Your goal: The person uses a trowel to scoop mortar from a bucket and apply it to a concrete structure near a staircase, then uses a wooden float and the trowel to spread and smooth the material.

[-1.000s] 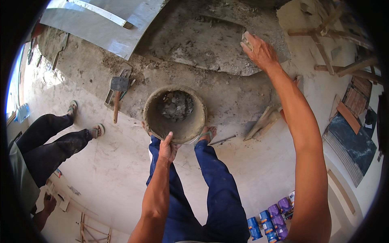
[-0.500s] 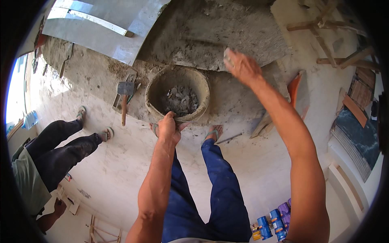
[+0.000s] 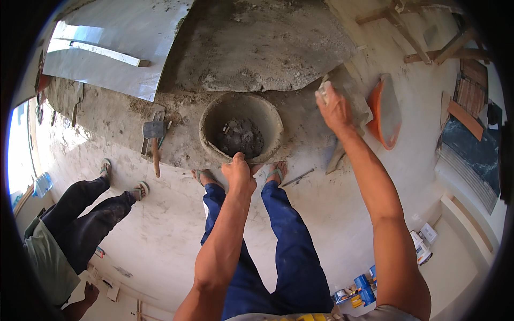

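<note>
A round, mortar-crusted bucket [image 3: 206, 131] stands before me with grey lumps of rubble [image 3: 239, 135] in its bottom. My left hand [image 3: 239, 172] is closed over its near rim, thumb on top. To the right of the bucket, my right hand [image 3: 336, 108] is raised over the dusty floor. Its fingers are curled round a small pale piece, mostly hidden by the fingers; I cannot make out what it is. Beyond the bucket lies a broad grey slab of mortar [image 3: 257, 48] with a ragged near edge.
A large grey panel [image 3: 115, 40] with a pale strip lies far left. A mallet [image 3: 154, 131] rests left of the bucket, an orange-rimmed tub [image 3: 385, 112] on its side to the right. Wooden trestles [image 3: 409, 32] stand far right. Another person's legs [image 3: 83, 206] are at left.
My right hand has moved right and a little nearer, away from the mortar's edge, still closed. My left hand keeps hold of the bucket's rim. The whole view has shifted somewhat.
</note>
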`<control>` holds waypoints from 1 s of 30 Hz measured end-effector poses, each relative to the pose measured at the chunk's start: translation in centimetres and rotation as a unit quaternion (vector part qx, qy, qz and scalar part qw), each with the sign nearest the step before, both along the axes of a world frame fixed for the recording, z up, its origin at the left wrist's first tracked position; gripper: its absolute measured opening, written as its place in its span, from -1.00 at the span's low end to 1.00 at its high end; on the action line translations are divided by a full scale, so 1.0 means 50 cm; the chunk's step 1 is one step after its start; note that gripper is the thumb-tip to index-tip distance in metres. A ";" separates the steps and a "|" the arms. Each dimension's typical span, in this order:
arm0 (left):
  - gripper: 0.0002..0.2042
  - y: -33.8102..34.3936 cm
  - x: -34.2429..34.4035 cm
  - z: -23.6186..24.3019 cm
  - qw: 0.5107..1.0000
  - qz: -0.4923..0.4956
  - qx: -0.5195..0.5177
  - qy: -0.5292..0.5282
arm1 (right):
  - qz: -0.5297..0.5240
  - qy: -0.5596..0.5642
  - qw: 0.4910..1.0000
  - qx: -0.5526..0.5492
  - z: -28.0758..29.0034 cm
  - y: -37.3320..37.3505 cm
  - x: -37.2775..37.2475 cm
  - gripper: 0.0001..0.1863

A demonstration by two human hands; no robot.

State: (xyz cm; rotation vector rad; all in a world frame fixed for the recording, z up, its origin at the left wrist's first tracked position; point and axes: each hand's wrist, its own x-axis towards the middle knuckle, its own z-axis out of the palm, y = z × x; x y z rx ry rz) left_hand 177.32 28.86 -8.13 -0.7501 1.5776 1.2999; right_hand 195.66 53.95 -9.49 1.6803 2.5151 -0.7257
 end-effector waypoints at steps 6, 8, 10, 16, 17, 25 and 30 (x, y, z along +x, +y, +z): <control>-0.67 -0.006 0.021 0.004 0.998 -0.049 -0.019 0.015 | 0.191 0.041 0.976 -0.095 0.020 -0.243 0.054 -0.60; -0.60 -0.051 0.018 -0.018 0.999 -0.041 0.008 0.000 | 0.132 0.103 0.977 -0.135 0.040 -0.280 0.055 -0.58; -0.60 -0.102 0.019 -0.028 0.998 -0.060 0.018 -0.014 | 0.073 0.142 0.968 -0.194 0.064 -0.316 0.062 -0.54; -0.56 -0.260 0.051 -0.004 0.989 -0.130 0.066 -0.027 | -0.020 0.129 0.905 -0.405 0.137 -0.450 0.096 -0.36; -0.58 -0.285 0.061 0.008 0.988 -0.145 0.054 -0.030 | -0.007 0.142 0.898 -0.416 0.138 -0.484 0.110 -0.35; -0.66 -0.586 0.126 0.008 0.974 -0.179 0.027 -0.132 | -0.041 0.054 0.841 -0.537 0.146 -0.712 0.124 -0.24; -0.67 -0.809 0.125 -0.084 0.981 -0.073 0.004 -0.179 | -0.104 0.174 0.874 -0.442 0.075 -0.873 0.182 -0.41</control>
